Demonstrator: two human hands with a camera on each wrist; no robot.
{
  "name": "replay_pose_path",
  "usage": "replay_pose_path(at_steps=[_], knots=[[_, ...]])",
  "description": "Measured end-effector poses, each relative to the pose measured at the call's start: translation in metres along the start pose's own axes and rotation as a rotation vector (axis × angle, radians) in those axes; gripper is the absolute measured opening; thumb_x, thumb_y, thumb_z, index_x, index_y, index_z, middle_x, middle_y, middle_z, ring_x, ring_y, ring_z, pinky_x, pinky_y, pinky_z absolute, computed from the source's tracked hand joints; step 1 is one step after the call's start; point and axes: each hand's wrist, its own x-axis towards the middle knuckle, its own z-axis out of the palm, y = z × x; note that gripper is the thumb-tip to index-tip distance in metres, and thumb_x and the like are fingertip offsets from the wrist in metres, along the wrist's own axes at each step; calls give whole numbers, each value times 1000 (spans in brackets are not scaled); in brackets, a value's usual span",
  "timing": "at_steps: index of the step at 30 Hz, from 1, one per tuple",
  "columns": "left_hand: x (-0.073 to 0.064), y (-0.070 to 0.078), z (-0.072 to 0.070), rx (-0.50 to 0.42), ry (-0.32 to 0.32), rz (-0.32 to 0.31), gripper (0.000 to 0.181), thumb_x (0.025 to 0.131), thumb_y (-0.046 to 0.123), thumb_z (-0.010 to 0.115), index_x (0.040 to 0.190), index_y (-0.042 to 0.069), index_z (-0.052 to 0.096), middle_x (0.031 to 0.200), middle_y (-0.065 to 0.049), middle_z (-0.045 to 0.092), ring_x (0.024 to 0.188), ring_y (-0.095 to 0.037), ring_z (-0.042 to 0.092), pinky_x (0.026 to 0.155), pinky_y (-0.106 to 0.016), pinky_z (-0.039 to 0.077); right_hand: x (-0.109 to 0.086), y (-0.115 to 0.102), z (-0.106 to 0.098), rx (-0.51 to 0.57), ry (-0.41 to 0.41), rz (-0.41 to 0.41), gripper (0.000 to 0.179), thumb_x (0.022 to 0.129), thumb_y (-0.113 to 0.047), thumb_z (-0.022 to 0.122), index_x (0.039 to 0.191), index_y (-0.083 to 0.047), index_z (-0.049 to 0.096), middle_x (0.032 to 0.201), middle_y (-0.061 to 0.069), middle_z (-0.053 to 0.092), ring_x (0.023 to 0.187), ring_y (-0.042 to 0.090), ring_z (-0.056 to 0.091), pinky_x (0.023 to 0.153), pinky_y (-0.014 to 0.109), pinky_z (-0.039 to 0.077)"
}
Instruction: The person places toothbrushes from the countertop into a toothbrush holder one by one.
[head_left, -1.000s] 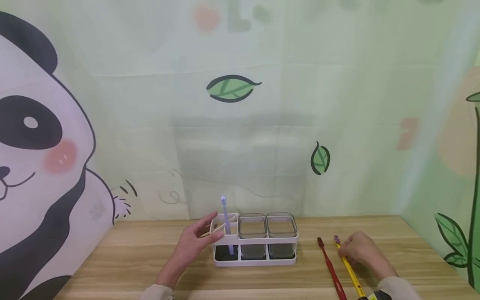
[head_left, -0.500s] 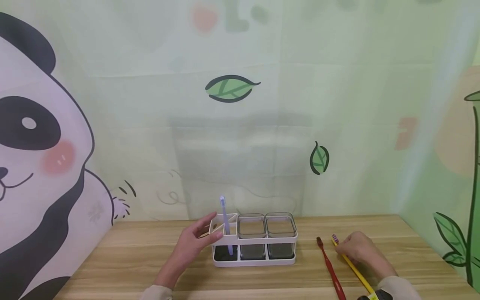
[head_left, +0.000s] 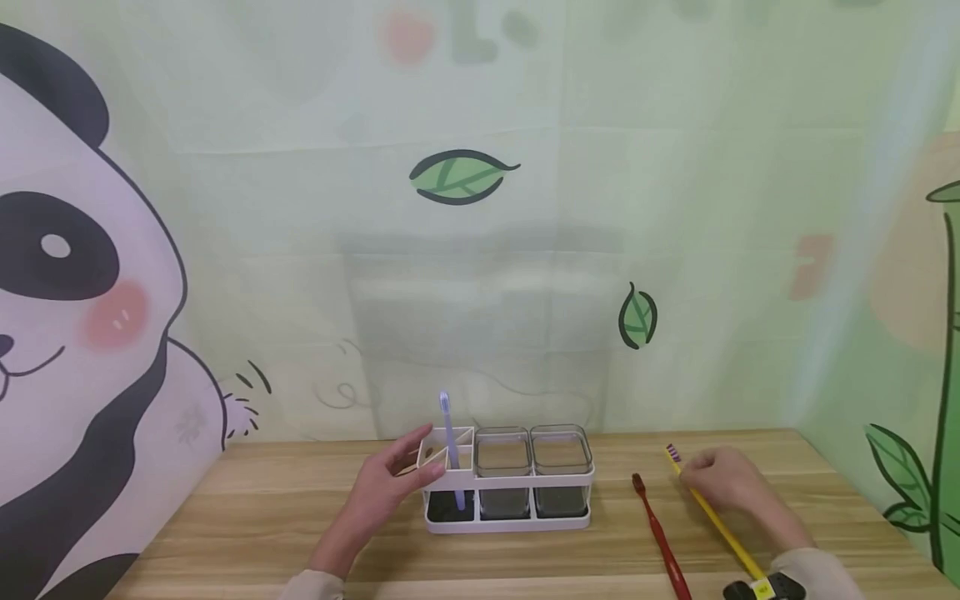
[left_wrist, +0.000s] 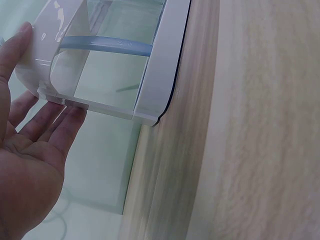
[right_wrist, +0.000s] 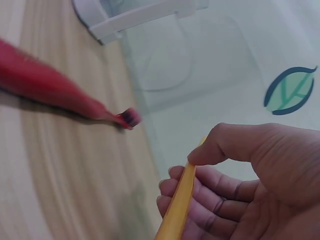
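Note:
My left hand (head_left: 378,492) grips the left end of a white toothbrush holder (head_left: 517,481), thumb in front and fingers round its side. A light blue toothbrush (head_left: 452,442) stands in the holder's left section, leaning slightly. Over to the right, my right hand (head_left: 723,479) pinches a yellow toothbrush (head_left: 716,518) between thumb and fingers, just below its purple-and-white bristles. In the right wrist view the yellow handle (right_wrist: 181,202) runs along the curled fingers. A red toothbrush (head_left: 660,537) lies on the table, left of the yellow one.
Two clear square cups (head_left: 561,450) sit in the holder's middle and right sections. The wooden table (head_left: 360,567) meets a pale green backdrop cloth (head_left: 712,208) with a printed panda and leaves behind the holder.
My right hand has risen slightly and moved a little away from the red toothbrush, with the yellow toothbrush lifting along with it. My left hand stays on the holder.

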Motion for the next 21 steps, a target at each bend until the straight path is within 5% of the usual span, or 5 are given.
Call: replay_pose_path(at_steps=[7,21], knots=[[-1,1,-1,18,4,0,67,94,22,84,154,10,57,155,-18,55,137,-43,56,108,-51,52,-5,-12,-11,116,-8,-17,29,96,-7,70,117,13,68,94,11,71,80,21,65,68,36,62],[-1,3,1,31,4,-12,68,94,23,84,154,10,57,154,-20,55,137,-42,56,109,-52,52,-11,-26,-26,144,-19,-126,26,103,-8,69,120,12,67,100,10,73,86,23,68,74,40,66]])
